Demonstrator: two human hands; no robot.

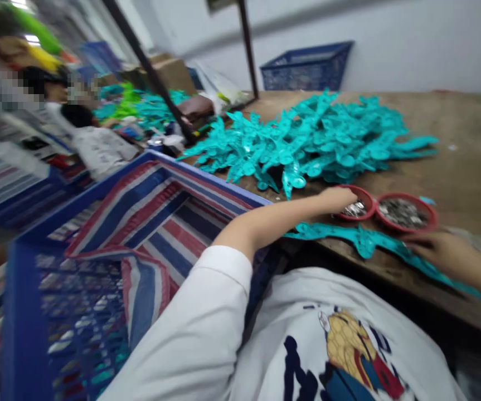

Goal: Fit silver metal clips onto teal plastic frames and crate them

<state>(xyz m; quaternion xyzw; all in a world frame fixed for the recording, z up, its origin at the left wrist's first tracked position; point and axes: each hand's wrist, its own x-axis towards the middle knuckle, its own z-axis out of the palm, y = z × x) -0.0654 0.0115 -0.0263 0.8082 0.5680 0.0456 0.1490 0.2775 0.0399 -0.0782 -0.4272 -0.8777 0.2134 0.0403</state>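
Note:
My left hand (pixel 339 199) reaches into the left red bowl (pixel 373 208), which holds small shiny metal pieces; its fingertips are blurred, and anything in them is too small to make out. My right hand (pixel 426 245), smeared by motion, is at a long flat turquoise piece (pixel 364 240) along the table's front edge, just below the right red bowl (pixel 435 218) of greyish metal pieces. Whether its fingers grip the piece is unclear. Behind the bowls lies a large heap of turquoise pieces (pixel 307 139).
A blue crate (pixel 18 278) with a striped cloth (pixel 185 239) stands at the left, against the wooden table (pixel 466 133). Another blue basket (pixel 307 67) leans by the wall. Dark metal posts rise behind. Other people sit farther left, near more turquoise and green pieces.

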